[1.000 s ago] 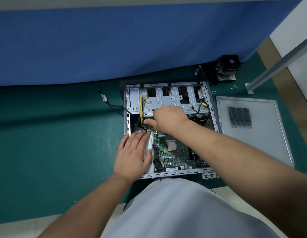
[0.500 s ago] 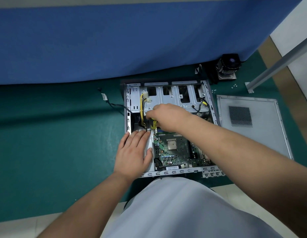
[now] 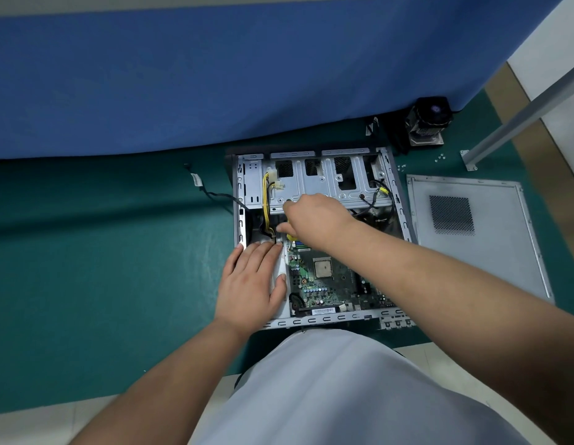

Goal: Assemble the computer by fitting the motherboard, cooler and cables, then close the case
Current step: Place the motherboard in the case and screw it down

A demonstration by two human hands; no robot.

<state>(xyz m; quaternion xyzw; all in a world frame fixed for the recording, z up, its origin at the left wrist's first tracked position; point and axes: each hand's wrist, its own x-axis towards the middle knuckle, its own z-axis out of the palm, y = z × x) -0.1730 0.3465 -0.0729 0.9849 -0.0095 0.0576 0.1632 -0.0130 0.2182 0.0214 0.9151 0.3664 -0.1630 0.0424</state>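
Note:
The open silver computer case [image 3: 324, 321] lies flat on the green mat. The green motherboard [image 3: 330, 284] sits inside it, with its square processor exposed. My left hand [image 3: 252, 281] rests flat on the case's left edge, fingers straight. My right hand [image 3: 314, 220] reaches into the case above the board's upper left corner, fingers curled round a yellow-handled tool [image 3: 290, 236] that is mostly hidden under the hand. Yellow power cables [image 3: 265, 200] run down just left of that hand. The black cooler [image 3: 426, 123] stands outside the case at the back right.
The grey side panel [image 3: 478, 252] with its mesh vent lies flat to the right of the case. Several small screws [image 3: 439, 158] are scattered near a metal leg [image 3: 519, 120]. A black cable [image 3: 215, 195] trails left from the case. A blue cloth hangs behind.
My right hand has shifted slightly left and up inside the case, and the yellow tool handle now shows beneath it. My left hand has stayed in place.

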